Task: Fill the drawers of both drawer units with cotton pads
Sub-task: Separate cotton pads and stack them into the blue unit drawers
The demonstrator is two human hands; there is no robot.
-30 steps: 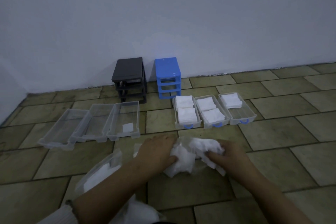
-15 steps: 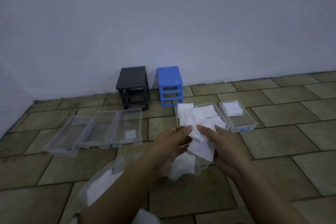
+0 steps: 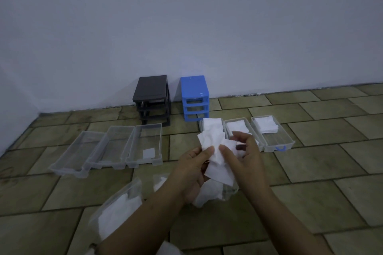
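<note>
Cotton pads (image 3: pixel 215 147) pinched between left hand (image 3: pixel 192 170), right hand (image 3: pixel 242 157)

Dim, bluish light and a wide lens with soft edges.

The room is dim and everything has a cold grey-blue tint; I cannot tell where the light comes from. The wall (image 3: pixel 186 16) is evenly lit, with a slightly brighter patch above the blue drawer unit (image 3: pixel 194 97). Shadows are soft and weak; the black drawer unit (image 3: pixel 152 99) loses its inner detail in the dark. The cotton pads (image 3: pixel 215 145) in my hands are the brightest area and almost without texture. My left hand (image 3: pixel 192 174) and right hand (image 3: pixel 242 157) look slightly soft. The floor tiles (image 3: pixel 310 172) bend near the edges, and my forearms at the bottom are blurred.
</note>
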